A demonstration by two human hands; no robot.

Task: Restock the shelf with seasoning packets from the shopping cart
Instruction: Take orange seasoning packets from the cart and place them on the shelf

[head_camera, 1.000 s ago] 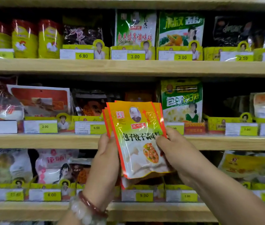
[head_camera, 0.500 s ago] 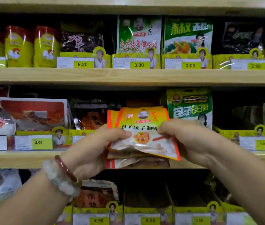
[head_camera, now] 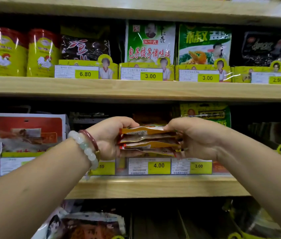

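Wooden shelf behind; left hand, right hand clutching edge-on seasoning packets, fronts hidden.

A grocery shop aisle. Wooden shelves run across, stocked with rows of seasoning packets in yellow display trays. Printed price tags front each row: 6.80 at eleven o'clock, 3.00 at twelve, 4.00 near centre.

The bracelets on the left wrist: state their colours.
One bracelet is dark red, the beaded one pale white-green; head view.
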